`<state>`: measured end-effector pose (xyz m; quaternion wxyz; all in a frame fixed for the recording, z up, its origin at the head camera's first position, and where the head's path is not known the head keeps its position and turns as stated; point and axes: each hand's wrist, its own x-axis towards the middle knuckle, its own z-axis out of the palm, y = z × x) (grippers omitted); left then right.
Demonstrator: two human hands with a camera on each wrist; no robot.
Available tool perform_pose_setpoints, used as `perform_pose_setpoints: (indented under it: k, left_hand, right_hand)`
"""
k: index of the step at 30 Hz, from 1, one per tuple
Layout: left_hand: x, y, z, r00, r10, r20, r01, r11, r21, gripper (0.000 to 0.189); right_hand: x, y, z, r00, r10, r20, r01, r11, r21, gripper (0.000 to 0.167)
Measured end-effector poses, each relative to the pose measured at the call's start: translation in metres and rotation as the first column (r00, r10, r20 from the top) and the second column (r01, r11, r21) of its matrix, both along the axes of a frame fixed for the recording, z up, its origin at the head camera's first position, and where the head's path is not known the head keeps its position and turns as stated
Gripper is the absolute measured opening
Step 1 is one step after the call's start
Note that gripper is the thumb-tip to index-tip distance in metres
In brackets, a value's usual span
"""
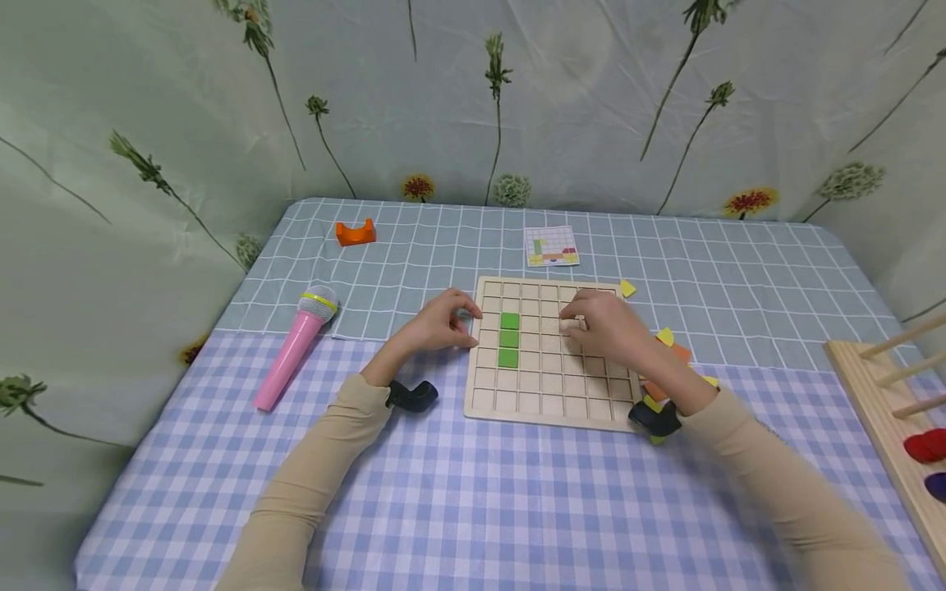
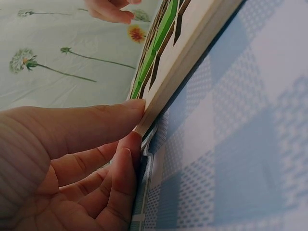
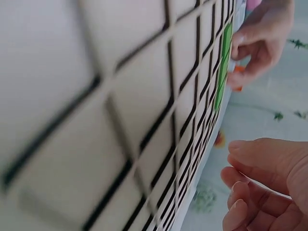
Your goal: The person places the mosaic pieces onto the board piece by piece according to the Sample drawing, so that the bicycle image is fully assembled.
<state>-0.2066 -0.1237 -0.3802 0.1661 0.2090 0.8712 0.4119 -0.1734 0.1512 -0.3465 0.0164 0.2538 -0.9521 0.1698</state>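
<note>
A wooden grid board (image 1: 550, 404) lies on the table. Three green square tiles (image 1: 509, 338) sit in its cells, lined up in one column near the left side. At the board's left edge, my left hand (image 1: 438, 322) pinches the rim; its thumb (image 2: 115, 115) presses the top face in the left wrist view, with a finger against the edge below. Over the right half of the board hovers my right hand (image 1: 609, 328), fingers loosely bent. Nothing shows between its thumb and fingers (image 3: 240, 202) in the right wrist view.
Yellow and orange pieces (image 1: 680, 351) lie right of the board, partly under my right forearm. A pattern card (image 1: 552, 246) lies behind it. Leftward are a pink toy microphone (image 1: 296, 349) and an orange curved block (image 1: 356, 233). A wooden peg rack (image 1: 865, 419) stands at the right.
</note>
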Motion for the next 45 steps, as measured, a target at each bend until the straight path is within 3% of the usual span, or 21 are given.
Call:
perform_pose_setpoints:
  k: [14,26,34,45]
  left_hand:
    - [0.0,0.0,-0.002,1.0,0.001,-0.013,-0.001,1.0,0.0,0.038]
    - [0.001,0.001,-0.004,1.0,0.002,-0.026,-0.002,1.0,-0.004,0.038]
    - [0.001,0.001,-0.006,1.0,0.003,-0.023,-0.003,1.0,0.0,0.038]
    - [-0.001,0.0,-0.003,1.0,0.003,-0.013,-0.003,1.0,-0.006,0.038]
  right_hand:
    - [-0.022,0.044,0.004,0.991,-0.129,0.023,0.127,0.99,0.055,0.024]
    - [-0.043,0.074,-0.007,0.979,-0.157,0.132,0.14,0.982,0.128,0.036]
    - [-0.052,0.078,-0.015,0.971,-0.133,0.198,0.09,0.972,0.215,0.049]
    - [-0.058,0.085,-0.015,0.981,-0.164,0.101,0.144,0.973,0.179,0.03]
